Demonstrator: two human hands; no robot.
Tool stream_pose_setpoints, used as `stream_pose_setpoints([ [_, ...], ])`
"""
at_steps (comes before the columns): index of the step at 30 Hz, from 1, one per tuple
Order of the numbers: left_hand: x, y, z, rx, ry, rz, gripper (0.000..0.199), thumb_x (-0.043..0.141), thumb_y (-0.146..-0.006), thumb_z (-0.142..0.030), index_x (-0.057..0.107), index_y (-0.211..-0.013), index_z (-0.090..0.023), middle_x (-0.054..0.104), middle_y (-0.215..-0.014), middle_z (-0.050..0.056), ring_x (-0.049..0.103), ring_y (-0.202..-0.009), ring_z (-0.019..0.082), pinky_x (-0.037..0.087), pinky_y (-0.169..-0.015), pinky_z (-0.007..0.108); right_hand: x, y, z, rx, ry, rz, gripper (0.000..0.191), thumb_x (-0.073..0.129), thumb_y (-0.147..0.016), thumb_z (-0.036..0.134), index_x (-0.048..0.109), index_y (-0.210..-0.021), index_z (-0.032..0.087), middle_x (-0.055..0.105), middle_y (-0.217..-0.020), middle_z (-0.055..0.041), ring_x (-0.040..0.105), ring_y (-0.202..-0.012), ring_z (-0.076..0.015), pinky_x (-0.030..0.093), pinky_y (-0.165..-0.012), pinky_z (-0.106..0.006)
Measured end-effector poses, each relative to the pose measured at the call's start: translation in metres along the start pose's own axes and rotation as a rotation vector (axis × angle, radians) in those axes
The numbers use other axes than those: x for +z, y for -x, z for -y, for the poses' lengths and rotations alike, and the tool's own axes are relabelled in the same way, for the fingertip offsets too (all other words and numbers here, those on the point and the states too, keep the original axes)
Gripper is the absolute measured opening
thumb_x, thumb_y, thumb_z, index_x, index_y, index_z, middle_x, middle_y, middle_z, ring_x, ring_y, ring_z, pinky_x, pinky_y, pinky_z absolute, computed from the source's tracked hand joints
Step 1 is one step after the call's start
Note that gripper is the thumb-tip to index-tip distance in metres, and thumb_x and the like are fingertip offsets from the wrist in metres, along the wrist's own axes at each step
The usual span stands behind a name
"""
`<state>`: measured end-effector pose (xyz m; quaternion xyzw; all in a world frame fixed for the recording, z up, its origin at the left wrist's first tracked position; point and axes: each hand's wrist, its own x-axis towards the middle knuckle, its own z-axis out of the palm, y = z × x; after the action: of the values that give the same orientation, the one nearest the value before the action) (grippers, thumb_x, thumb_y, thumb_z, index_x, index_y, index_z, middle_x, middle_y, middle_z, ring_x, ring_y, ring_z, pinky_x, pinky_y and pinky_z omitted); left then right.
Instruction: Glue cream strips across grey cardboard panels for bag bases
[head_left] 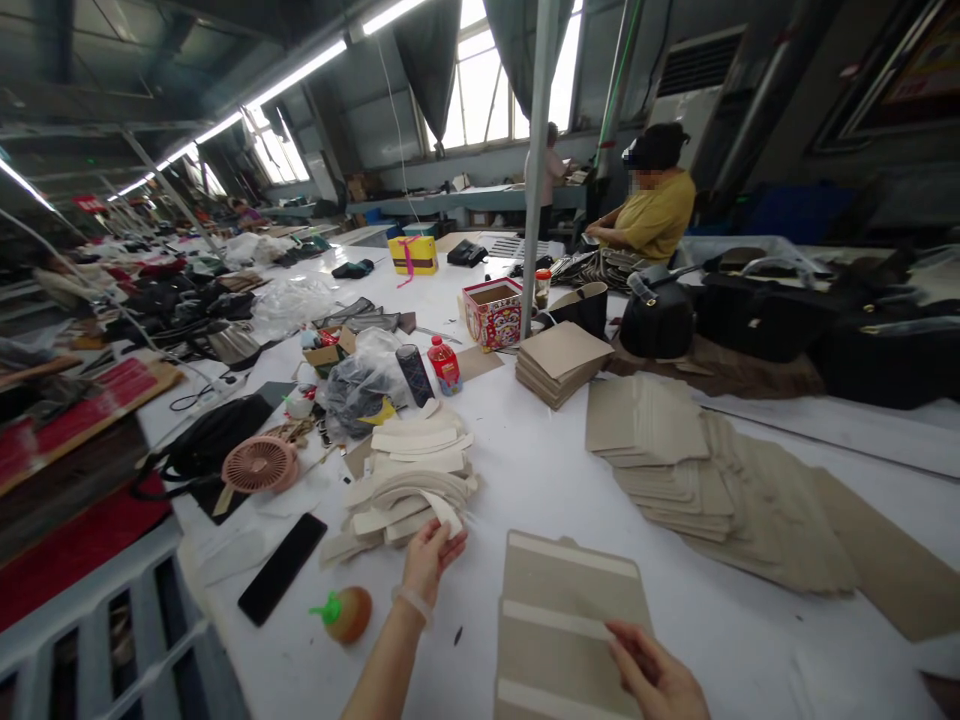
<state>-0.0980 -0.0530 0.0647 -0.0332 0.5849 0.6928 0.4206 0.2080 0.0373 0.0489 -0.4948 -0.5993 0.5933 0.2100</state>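
My left hand pinches the end of a curved cream strip at the near side of a loose pile of similar strips. In front of me lies a flat grey-beige panel with pale strips across it. Over the panel's right side is my right hand, its fingers stretched toward the end of the middle pale strip and slightly apart from the thumb. Nothing shows between them. Left of my left wrist stands a small amber bottle with a green top.
A black phone and a pink fan lie to the left. On the right spread stacked beige panels; behind are a board stack, a red bottle, black bags and a metal post. A person in yellow works beyond.
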Motion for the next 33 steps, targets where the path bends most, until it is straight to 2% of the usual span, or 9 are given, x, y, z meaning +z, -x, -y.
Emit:
stream_pose_setpoints([
  [6, -0.011, 0.042, -0.004, 0.021, -0.089, 0.025, 0.030, 0.071, -0.064, -0.030, 0.061, -0.084, -0.011, 0.068, -0.089, 0.009, 0.066, -0.074, 0.019, 0.054, -0.064, 0.025, 0.071, 0.010, 0.046, -0.029, -0.075, 0.229, 0.037, 0.055, -0.071, 0.049, 0.064, -0.088, 0.017, 0.060, -0.066, -0.0024, 0.055, -0.059, -0.0147, 0.044, -0.050, -0.023],
  [9, -0.007, 0.073, -0.001, 0.071, -0.202, 0.048, 0.031, 0.068, -0.067, -0.036, 0.062, -0.083, -0.010, 0.068, -0.088, 0.009, 0.066, -0.073, 0.018, 0.053, -0.061, 0.024, 0.101, 0.017, 0.066, -0.016, -0.135, 0.330, 0.037, 0.055, -0.072, 0.047, 0.061, -0.090, 0.016, 0.058, -0.068, -0.0022, 0.053, -0.055, -0.0129, 0.044, -0.048, -0.023],
  [12, 0.001, 0.104, 0.006, 0.085, -0.243, 0.063, 0.032, 0.066, -0.068, -0.039, 0.061, -0.080, -0.011, 0.068, -0.082, 0.008, 0.065, -0.071, 0.019, 0.052, -0.058, 0.024, 0.120, 0.025, 0.085, 0.001, -0.181, 0.352, 0.038, 0.055, -0.072, 0.044, 0.057, -0.099, 0.016, 0.058, -0.078, -0.0036, 0.054, -0.054, -0.0120, 0.044, -0.046, -0.023],
  [15, 0.006, 0.129, 0.015, 0.069, -0.197, 0.114, 0.032, 0.064, -0.069, -0.040, 0.062, -0.083, -0.012, 0.068, -0.079, 0.006, 0.065, -0.072, 0.019, 0.053, -0.061, 0.027, 0.125, 0.037, 0.099, -0.128, -0.073, 0.282, 0.027, 0.055, -0.074, 0.035, 0.060, -0.094, 0.017, 0.058, -0.083, -0.0043, 0.054, -0.058, -0.0118, 0.045, -0.050, -0.023],
  [19, 0.002, 0.152, 0.027, 0.032, -0.148, 0.162, 0.032, 0.060, -0.072, -0.042, 0.062, -0.086, -0.013, 0.067, -0.081, 0.005, 0.064, -0.076, 0.019, 0.053, -0.068, 0.029, 0.119, 0.055, 0.102, -0.340, 0.177, 0.186, 0.012, 0.053, -0.073, 0.022, 0.063, -0.079, 0.018, 0.058, -0.074, -0.0022, 0.052, -0.059, -0.0112, 0.043, -0.058, -0.022],
  [23, -0.008, 0.168, 0.035, 0.031, -0.182, 0.209, 0.029, 0.061, -0.072, -0.040, 0.060, -0.083, -0.014, 0.067, -0.082, 0.006, 0.063, -0.078, 0.019, 0.052, -0.069, 0.028, 0.117, 0.073, 0.097, -0.293, 0.258, 0.158, 0.013, 0.053, -0.069, 0.019, 0.063, -0.078, 0.017, 0.059, -0.064, -0.0002, 0.052, -0.053, -0.0105, 0.040, -0.051, -0.020],
  [27, -0.014, 0.181, 0.036, -0.022, -0.220, 0.214, 0.032, 0.060, -0.072, -0.043, 0.057, -0.087, -0.014, 0.067, -0.081, 0.007, 0.064, -0.070, 0.018, 0.052, -0.063, 0.029, 0.112, 0.085, 0.100, -0.213, 0.259, 0.191, 0.016, 0.050, -0.071, 0.020, 0.063, -0.077, 0.016, 0.060, -0.055, 0.0011, 0.050, -0.045, -0.0091, 0.035, -0.044, -0.018],
  [33, -0.020, 0.196, 0.035, 0.043, -0.304, 0.220, 0.029, 0.057, -0.074, -0.043, 0.055, -0.078, -0.014, 0.064, -0.066, 0.003, 0.060, -0.056, 0.013, 0.045, -0.050, 0.022, 0.105, 0.101, 0.097, -0.182, 0.141, 0.255, 0.013, 0.050, -0.072, 0.024, 0.059, -0.075, 0.015, 0.062, -0.059, -0.0003, 0.054, -0.047, -0.0094, 0.036, -0.042, -0.017],
])
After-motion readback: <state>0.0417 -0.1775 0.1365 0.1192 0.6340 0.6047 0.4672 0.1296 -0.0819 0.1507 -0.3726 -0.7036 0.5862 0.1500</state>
